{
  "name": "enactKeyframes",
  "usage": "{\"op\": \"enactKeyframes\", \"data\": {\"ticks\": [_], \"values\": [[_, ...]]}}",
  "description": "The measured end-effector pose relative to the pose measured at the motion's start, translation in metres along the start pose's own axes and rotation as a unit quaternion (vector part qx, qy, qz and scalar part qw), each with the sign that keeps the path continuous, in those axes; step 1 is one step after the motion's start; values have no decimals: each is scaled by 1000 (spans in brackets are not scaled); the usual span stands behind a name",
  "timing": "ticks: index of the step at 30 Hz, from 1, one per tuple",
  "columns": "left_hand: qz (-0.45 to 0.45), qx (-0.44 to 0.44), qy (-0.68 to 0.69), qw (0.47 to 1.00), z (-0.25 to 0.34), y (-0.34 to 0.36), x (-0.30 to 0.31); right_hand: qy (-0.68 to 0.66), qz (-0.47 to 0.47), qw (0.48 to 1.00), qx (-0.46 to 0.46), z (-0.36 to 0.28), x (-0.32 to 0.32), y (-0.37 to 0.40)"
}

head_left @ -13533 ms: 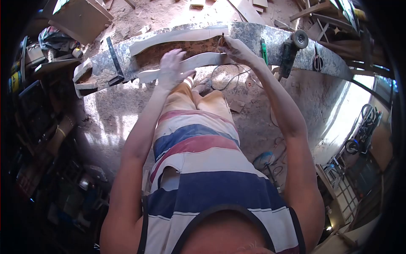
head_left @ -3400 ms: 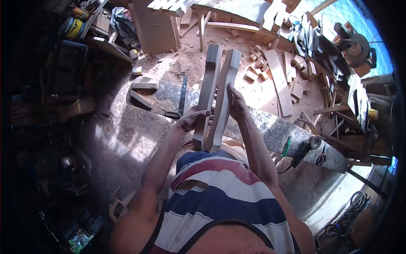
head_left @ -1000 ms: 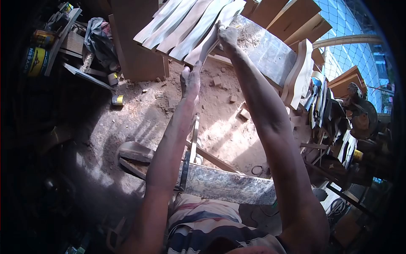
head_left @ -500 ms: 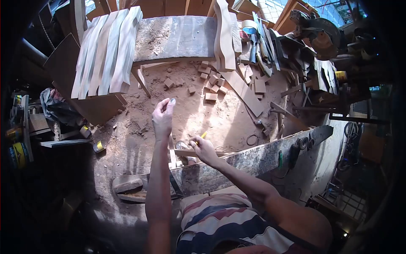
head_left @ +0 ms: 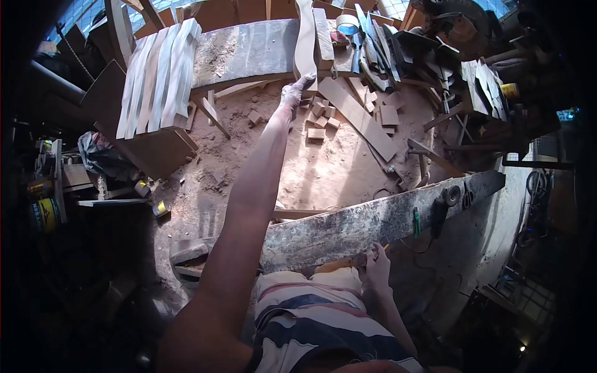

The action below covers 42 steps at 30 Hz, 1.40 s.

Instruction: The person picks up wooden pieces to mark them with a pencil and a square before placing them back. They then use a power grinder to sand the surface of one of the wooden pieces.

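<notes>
My left hand (head_left: 296,93) reaches far forward, its fingers closed on the near end of a curved wooden piece (head_left: 305,46). That piece lies across the right part of a dusty work board (head_left: 261,53), beside another wooden piece (head_left: 323,40). Close to my body, my right hand (head_left: 377,267) is closed around a thin yellow pencil (head_left: 386,247), of which only a small part shows. It is by the near edge of a worn plank (head_left: 323,239). At the board's left end, several similar wavy wooden pieces (head_left: 158,74) lie side by side.
Small wood blocks (head_left: 316,134) and a long offcut (head_left: 357,118) lie on the sawdust-covered floor. Hand tools (head_left: 373,53) and a tape roll (head_left: 347,25) rest right of the curved piece. A circular saw (head_left: 460,28) stands far right. Scissors (head_left: 467,198) hang on the plank.
My left hand has moved forward from mid-air and taken hold of the curved wooden piece. My right hand has drawn back toward my body and right, still with the pencil.
</notes>
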<state>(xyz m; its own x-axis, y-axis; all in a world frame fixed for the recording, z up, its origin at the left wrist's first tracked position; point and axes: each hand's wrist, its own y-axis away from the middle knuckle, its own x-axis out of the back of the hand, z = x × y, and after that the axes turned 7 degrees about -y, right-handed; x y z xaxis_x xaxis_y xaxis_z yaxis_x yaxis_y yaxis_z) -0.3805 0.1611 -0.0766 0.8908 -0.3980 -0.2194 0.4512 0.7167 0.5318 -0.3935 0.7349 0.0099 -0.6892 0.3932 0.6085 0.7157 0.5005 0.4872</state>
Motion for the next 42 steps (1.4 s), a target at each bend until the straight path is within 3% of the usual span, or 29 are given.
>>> {"op": "enactKeyframes", "data": {"ticks": [1, 2, 3, 4, 5, 9, 11, 12, 13, 15, 16, 18, 19, 20, 21, 22, 23, 24, 25, 26, 27, 29, 32, 34, 35, 37, 39, 41, 42], "values": [[10, -10, 8, 1000, -11, 14, 11, 11, 8, 1000, 16, -23, 0, -9], [9, 20, 22, 1000, -26, 39, 21, -13, -24, 999, -34, -13, -5, -27], [12, 46, 37, 998, -47, 68, 26, -118, -45, 991, -33, -11, -20, -46], [29, 29, 24, 999, -86, 95, 33, -223, -67, 972, -36, -14, -40, -67], [-2, -19, 39, 999, -85, 159, 28, -324, -86, 941, -45, -23, -57, -86], [13, 25, 21, 999, -169, 336, 17, -412, -277, 866, -67, -93, -111, -110], [-2, 48, 30, 998, -191, 407, -4, -441, -413, 792, -86, -66, -146, -117], [12, 52, 24, 998, -207, 434, -16, -446, -470, 760, -55, -95, -123, -95], [23, 54, 32, 998, -224, 453, -29, -450, -460, 758, -106, -89, -119, -85], [43, 59, 53, 996, -261, 475, -48, -301, -460, 835, -32, -77, -98, -72], [37, 73, 49, 995, -274, 480, -57, -287, -459, 840, -34, -68, -88, -69], [-33, 90, 20, 995, -294, 487, -71, -236, -420, 868, 117, -32, -83, -84], [-119, 105, -162, 974, -295, 482, -70, -205, -398, 876, 179, -7, -77, -85], [-71, 112, -260, 956, -272, 502, -85, -107, -374, 902, 190, -5, -46, -75], [-114, 126, -274, 947, -320, 492, -68, -4, -351, 914, 205, -17, -13, -71], [-44, 105, -264, 958, -321, 509, -66, 61, -351, 904, 236, -15, 5, -78], [36, 140, -242, 959, -339, 518, -56, 126, -350, 891, 260, 1, 25, -81], [89, 144, -132, 977, -342, 533, -47, 160, -343, 864, 331, 13, 36, -94], [147, 174, -128, 965, -343, 550, -36, 192, -330, 831, 404, 24, 43, -109], [226, 133, -91, 961, -349, 565, -30, 224, -324, 792, 467, 38, 47, -118], [265, 132, -88, 951, -363, 590, -21, 289, -314, 744, 514, 49, 42, -131], [331, 119, -99, 931, -386, 608, 4, 290, -324, 693, 574, 54, 40, -145], [372, 102, -135, 913, -412, 598, 6, 322, -304, 655, 612, 68, 14, -166], [360, 105, -162, 913, -412, 582, 2, 320, -266, 659, 627, 70, 18, -160], [362, 91, -246, 894, -410, 569, 2, 317, -249, 658, 635, 69, 19, -155], [392, 25, -367, 843, -391, 547, -8, 307, -242, 733, 556, 62, 36, -147], [424, 5, -330, 843, -420, 515, 28, 220, -286, 833, 420, 39, 90, -135], [438, 21, -312, 843, -403, 487, 24, 96, -185, 929, 305, 87, 104, -165], [412, 0, -277, 868, -392, 482, 18, 36, -121, 962, 242, 121, 110, -178]]}}
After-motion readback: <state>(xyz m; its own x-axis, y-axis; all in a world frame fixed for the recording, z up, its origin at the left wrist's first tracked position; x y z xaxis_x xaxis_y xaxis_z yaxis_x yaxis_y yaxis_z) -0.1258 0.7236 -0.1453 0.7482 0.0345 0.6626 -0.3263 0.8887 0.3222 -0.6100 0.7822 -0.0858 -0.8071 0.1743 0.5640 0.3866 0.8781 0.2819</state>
